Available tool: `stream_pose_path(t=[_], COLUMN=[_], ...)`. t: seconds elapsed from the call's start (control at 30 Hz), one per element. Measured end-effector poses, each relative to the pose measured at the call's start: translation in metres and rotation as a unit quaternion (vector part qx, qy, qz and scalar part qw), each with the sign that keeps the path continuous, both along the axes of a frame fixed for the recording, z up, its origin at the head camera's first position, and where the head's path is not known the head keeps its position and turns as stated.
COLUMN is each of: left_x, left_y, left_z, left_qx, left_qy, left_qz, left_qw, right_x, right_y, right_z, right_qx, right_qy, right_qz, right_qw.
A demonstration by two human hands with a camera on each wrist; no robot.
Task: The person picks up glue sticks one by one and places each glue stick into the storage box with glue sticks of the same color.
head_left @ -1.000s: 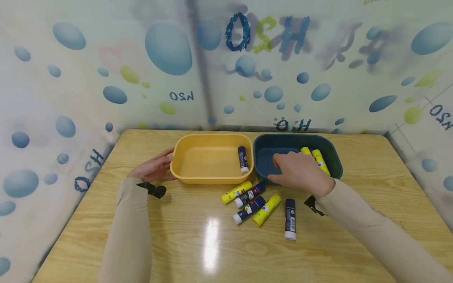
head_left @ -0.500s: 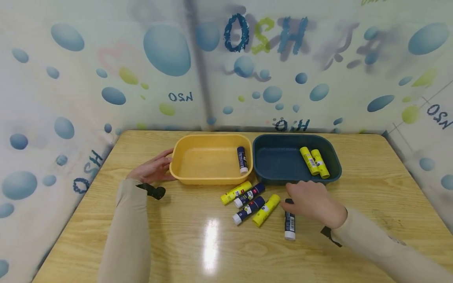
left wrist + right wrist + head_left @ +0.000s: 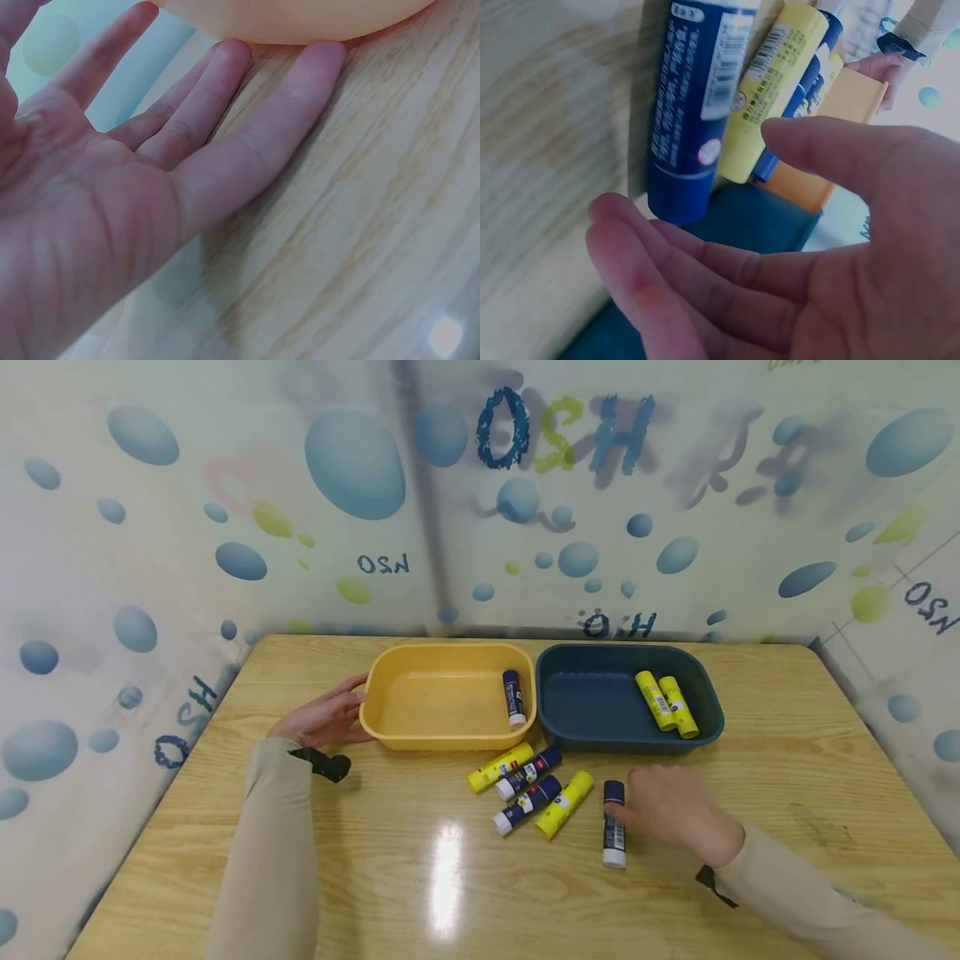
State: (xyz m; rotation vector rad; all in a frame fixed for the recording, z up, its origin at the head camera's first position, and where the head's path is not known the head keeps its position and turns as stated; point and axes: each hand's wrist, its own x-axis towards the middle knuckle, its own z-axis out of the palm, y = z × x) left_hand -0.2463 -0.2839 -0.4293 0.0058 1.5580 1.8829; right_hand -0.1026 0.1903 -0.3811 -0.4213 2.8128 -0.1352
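Observation:
My left hand (image 3: 318, 714) rests at the left side of the yellow bin (image 3: 382, 742); in the left wrist view its extended fingertips touch the bin's wall. A dark blue glue stick (image 3: 615, 843) with a white end lies on the table, and my right hand (image 3: 675, 806) hovers at its right side, thumb reaching over it. Seen from the right wrist, thumb and fingers are spread apart around the navy end of that glue stick (image 3: 697, 112), nothing gripped between them. Left of it lie two yellow glue sticks (image 3: 565, 806) and two dark blue glue sticks (image 3: 527, 806).
Beside the yellow bin stands a dark teal bin (image 3: 585, 727) holding two yellow glue sticks (image 3: 678, 707). One dark blue glue stick (image 3: 513, 697) lies in the yellow bin. Behind the wooden table (image 3: 375, 877) hangs a patterned cloth (image 3: 465, 527).
My right hand has moved back from over the teal bin toward the near right, down to the single dark blue glue stick. My left hand has stayed at the yellow bin.

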Motion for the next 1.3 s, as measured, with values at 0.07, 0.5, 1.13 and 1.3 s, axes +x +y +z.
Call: stream_pose_path(t=[0.07,0.5,1.13,1.3], left_x=[0.0,-0.002,-0.002,-0.002], left_y=[0.0,0.0,0.001,0.0], left_z=[-0.001,-0.001,-0.001,-0.001], left_qx=[0.0,0.0,0.002,-0.001], left_qy=[0.001,0.005,-0.003,-0.003], left_qz=[0.0,-0.001,0.005,0.006], left_qw=[1.0,1.0,1.0,1.0], right_x=[-0.001,-0.004,-0.013,-0.014], right_y=[0.0,-0.005,-0.001,0.002], right_z=[-0.004,-0.01,-0.019,-0.018], right_qx=[0.007,-0.003,-0.097,-0.103], right_qy=[0.001,-0.059,-0.072,-0.076], right_qz=[0.003,-0.008,-0.011,-0.008], right_qw=[1.0,0.9982,0.9926,0.9917])
